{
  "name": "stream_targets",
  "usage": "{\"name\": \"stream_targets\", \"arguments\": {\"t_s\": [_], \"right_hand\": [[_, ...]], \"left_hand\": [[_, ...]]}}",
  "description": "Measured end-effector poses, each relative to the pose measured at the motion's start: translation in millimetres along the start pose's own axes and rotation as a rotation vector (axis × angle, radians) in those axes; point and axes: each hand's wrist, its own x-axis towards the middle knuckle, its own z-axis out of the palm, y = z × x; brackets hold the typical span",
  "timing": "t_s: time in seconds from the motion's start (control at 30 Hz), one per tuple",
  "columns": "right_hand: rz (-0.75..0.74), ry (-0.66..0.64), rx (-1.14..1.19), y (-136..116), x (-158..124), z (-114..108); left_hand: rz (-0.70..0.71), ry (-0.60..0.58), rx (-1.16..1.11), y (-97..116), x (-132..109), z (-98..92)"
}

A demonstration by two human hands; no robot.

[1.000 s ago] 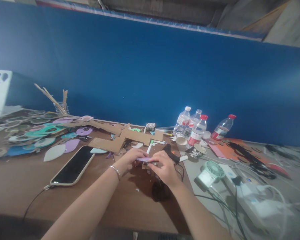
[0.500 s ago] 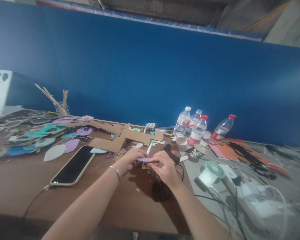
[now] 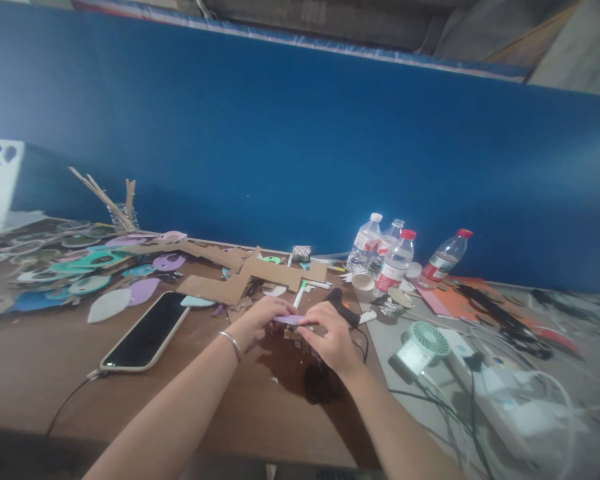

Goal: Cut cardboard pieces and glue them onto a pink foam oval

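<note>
Between my two hands is a small, flat purple cut-out piece (image 3: 287, 320), held just above the brown table. My left hand (image 3: 264, 320), with a silver bangle at the wrist, is closed on its left end. The thumb and fingertips of my right hand (image 3: 330, 333) pinch its right end. Small bits of cardboard (image 3: 292, 333) show beneath the piece, partly hidden by the hands. Behind the right hand a black-handled tool (image 3: 341, 305) lies with its cord; a glue gun by its shape. A white stick (image 3: 300, 293) lies just beyond the fingers.
A phone (image 3: 147, 333) on a cable lies left. Leaf-shaped cut-outs (image 3: 111, 305) and rings pile up further left. Cardboard strips (image 3: 275, 273) lie behind the hands. Several bottles (image 3: 395, 263) stand back right, near a green fan (image 3: 427, 343) and a power strip (image 3: 495, 393).
</note>
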Motion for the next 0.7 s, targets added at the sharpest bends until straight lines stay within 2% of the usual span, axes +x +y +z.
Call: {"name": "stream_targets", "arguments": {"t_s": [0.7], "right_hand": [[-0.012,0.014,0.009,2.8,-1.6,0.2]], "left_hand": [[0.014,0.000,0.017,0.3,-0.1,-0.1]]}}
